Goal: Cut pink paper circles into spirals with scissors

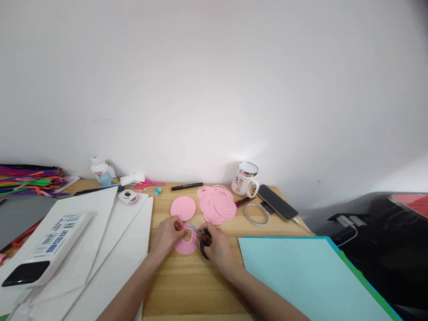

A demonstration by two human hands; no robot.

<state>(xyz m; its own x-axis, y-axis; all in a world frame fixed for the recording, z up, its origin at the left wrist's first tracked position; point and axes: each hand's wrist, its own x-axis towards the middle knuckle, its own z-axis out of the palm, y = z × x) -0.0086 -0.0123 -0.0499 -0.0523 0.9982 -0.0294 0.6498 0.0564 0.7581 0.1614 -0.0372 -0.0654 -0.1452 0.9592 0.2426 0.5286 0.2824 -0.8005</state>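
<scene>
My right hand (218,248) is wrapped round the black handles of a pair of scissors (204,246). The blades point left, at a pink paper ring (186,246) with a hole in its middle. At the ring's upper left edge, the fingers of my left hand (169,234) pinch the paper. Just beyond lies a pink paper circle (183,208), flat on the wooden table (197,290). To its right is a loose pile of pink paper circles and rings (217,204). How far the blades reach into the paper is hard to make out.
A white mug (245,179), a phone (277,203) and a tape roll (256,214) are at the back right. Light blue sheets (301,276) lie at right. White paper (123,249) and a white box (50,249) cover the left. A marker (187,186) lies near the wall.
</scene>
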